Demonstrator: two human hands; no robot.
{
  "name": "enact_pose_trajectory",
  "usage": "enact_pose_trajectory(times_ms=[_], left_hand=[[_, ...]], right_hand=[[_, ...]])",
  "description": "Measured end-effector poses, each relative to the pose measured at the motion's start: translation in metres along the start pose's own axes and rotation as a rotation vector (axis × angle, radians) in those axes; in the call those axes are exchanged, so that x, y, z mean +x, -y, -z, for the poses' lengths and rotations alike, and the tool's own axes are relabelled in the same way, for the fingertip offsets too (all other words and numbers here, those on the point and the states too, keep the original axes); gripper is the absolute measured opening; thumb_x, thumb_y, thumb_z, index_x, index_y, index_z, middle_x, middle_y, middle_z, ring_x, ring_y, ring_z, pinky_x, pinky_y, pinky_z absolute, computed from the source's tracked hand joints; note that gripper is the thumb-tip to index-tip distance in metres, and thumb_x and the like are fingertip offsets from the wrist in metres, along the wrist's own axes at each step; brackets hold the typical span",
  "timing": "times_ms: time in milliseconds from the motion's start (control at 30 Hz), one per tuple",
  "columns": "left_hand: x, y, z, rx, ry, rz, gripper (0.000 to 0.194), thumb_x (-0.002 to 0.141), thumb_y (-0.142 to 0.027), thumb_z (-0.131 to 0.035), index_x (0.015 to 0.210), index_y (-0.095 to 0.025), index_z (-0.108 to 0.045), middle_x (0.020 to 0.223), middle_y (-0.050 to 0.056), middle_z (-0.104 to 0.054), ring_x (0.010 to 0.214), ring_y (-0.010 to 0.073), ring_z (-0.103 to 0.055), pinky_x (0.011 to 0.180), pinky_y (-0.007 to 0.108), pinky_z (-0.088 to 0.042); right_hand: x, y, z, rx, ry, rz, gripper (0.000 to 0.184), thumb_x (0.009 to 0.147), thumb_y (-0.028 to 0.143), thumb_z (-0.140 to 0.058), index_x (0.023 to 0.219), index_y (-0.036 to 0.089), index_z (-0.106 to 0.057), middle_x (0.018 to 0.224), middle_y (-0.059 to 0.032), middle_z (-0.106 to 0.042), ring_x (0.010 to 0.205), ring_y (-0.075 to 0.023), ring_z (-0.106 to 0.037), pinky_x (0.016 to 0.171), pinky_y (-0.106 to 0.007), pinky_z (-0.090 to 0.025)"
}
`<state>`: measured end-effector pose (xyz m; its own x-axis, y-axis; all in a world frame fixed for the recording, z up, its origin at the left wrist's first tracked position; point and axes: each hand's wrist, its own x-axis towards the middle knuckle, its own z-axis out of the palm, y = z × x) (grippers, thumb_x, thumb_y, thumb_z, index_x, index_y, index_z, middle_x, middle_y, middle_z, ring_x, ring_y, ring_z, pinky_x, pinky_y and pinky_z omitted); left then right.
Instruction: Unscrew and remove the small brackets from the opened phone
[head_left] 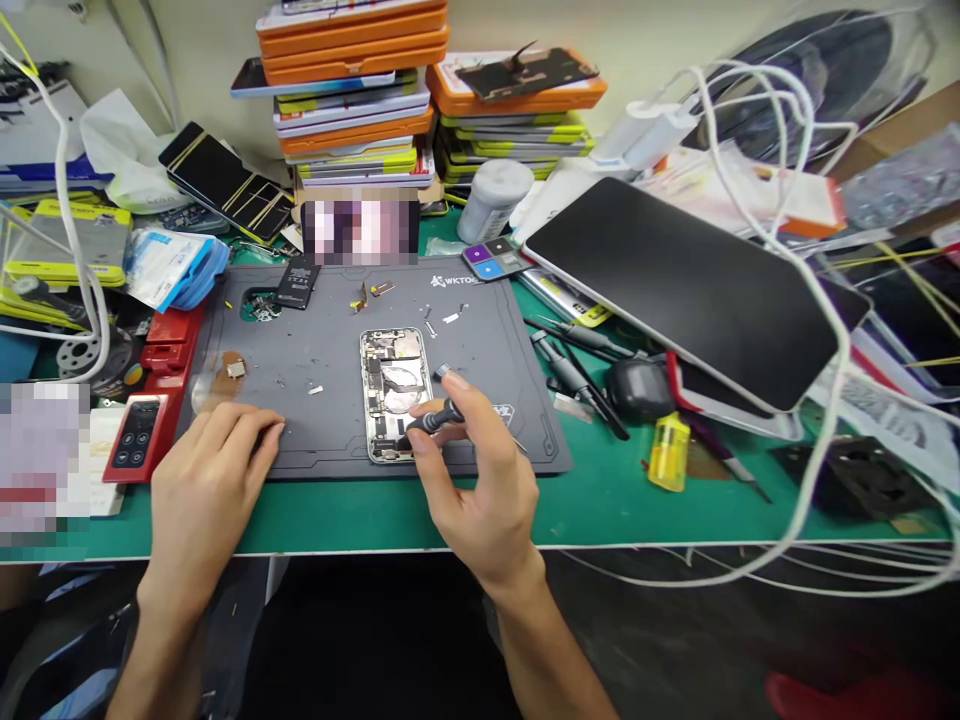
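Note:
An opened smartphone, its insides bare, lies on the grey work mat. My right hand is closed around a small dark screwdriver between thumb and fingers, over the phone's lower end. The tip is hard to make out. At the mat's lower left rests my left hand, fingers curled and pressed together; whatever they pinch, if anything, is hidden. Loose screws and small metal pieces are scattered between the hands. A black phone battery lies at the mat's upper left.
Stacked orange cases rise at the back. A large black tablet-like panel leans at right, with white cables looping past it. Tools and a yellow bottle lie right of the mat; a red device sits left.

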<state>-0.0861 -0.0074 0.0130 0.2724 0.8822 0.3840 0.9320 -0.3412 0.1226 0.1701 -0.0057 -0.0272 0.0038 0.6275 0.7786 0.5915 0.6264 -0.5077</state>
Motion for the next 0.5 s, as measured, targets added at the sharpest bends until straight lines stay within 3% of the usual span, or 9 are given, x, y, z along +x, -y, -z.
enact_pose_trajectory(times_ms=[167,267,400,500], left_hand=[[-0.003,-0.016,-0.005,-0.333,-0.078,0.303,0.011,0.114,-0.034,-0.054,0.114,-0.025,-0.06,0.107,0.003,-0.07,0.091,0.0178,-0.068,0.081,0.034,-0.052],[-0.006,-0.037,-0.009,-0.712,-0.073,0.336,0.01,0.117,-0.033,-0.044,0.114,-0.027,-0.052,0.097,0.0,-0.064,0.085,0.0151,-0.063,0.075,0.03,-0.05],[-0.007,-0.064,-0.015,-1.007,0.051,0.32,0.026,0.12,-0.036,-0.036,0.1,-0.025,-0.048,0.085,-0.001,-0.056,0.075,0.0137,-0.052,0.069,0.03,-0.045],[-0.004,-0.073,-0.019,-1.121,0.215,0.31,0.035,0.12,-0.043,-0.037,0.093,-0.024,-0.049,0.079,-0.002,-0.053,0.069,0.0131,-0.048,0.065,0.029,-0.043]], right_hand=[[0.0,0.0,0.0,0.004,-0.002,-0.013,0.078,0.1,0.002,-0.069,0.169,0.024,-0.04,0.141,-0.0109,-0.078,0.103,-0.0199,-0.082,0.079,-0.034,-0.075],[-0.001,-0.001,0.0,-0.011,-0.006,-0.003,0.076,0.101,0.004,-0.068,0.168,0.023,-0.04,0.141,-0.0114,-0.078,0.105,-0.0202,-0.082,0.081,-0.034,-0.075],[0.0,-0.001,-0.001,-0.036,-0.002,-0.007,0.073,0.103,0.009,-0.068,0.168,0.024,-0.039,0.143,-0.0113,-0.077,0.106,-0.0202,-0.083,0.081,-0.034,-0.075],[0.0,0.001,0.001,-0.013,-0.035,-0.006,0.073,0.1,0.007,-0.07,0.166,0.023,-0.043,0.135,-0.0119,-0.08,0.103,-0.0213,-0.083,0.072,-0.032,-0.073]])
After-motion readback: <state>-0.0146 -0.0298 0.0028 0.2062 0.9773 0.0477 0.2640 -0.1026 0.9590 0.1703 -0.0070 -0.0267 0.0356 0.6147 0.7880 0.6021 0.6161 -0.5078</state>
